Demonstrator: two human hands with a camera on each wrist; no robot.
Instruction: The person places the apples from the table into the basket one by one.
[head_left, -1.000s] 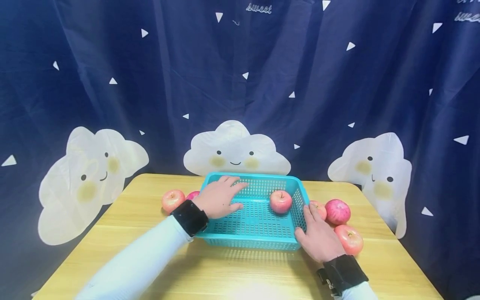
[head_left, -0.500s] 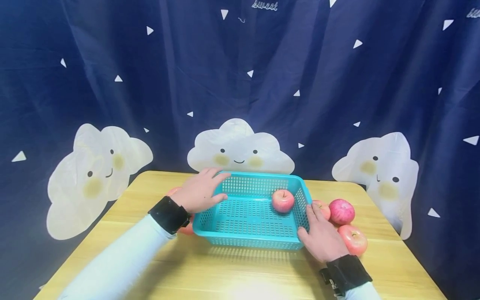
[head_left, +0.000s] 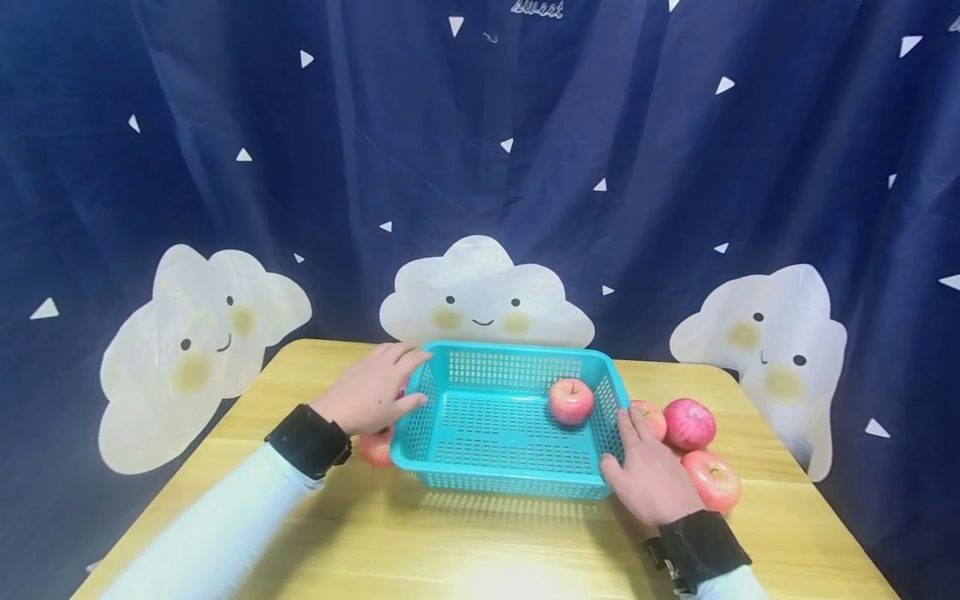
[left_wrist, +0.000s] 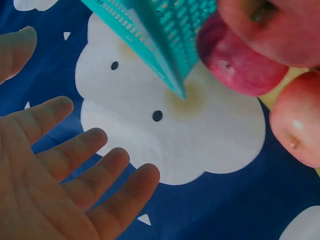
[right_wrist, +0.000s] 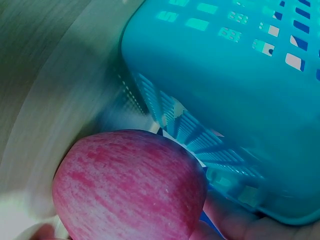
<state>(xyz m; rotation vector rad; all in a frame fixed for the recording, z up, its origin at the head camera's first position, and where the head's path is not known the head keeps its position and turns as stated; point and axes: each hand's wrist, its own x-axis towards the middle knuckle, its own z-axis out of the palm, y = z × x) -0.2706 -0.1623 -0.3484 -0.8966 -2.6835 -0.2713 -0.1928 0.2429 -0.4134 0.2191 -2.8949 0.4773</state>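
Observation:
A teal plastic basket [head_left: 517,352] stands mid-table with one red apple [head_left: 571,401] inside near its right wall. My left hand [head_left: 372,388] hovers just outside the basket's left wall with straight fingers and holds nothing. Beneath it a red apple [head_left: 375,447] peeks out. The left wrist view shows the spread fingers [left_wrist: 75,165], the basket's corner [left_wrist: 165,35] and apples [left_wrist: 240,65] beside it. My right hand [head_left: 645,471] lies flat against the basket's right wall. Right of this hand lie three apples [head_left: 689,423]. The right wrist view has one apple [right_wrist: 130,185] close to the basket [right_wrist: 225,75].
The wooden table [head_left: 480,542] has bare surface in front of the basket. A dark blue curtain [head_left: 480,167] with white cloud faces hangs right behind the table. The table's right edge runs close to the apples there.
My left hand has drawn back out of the basket to the left and now hangs over the apples beside it. The right hand has stayed at the basket's right wall.

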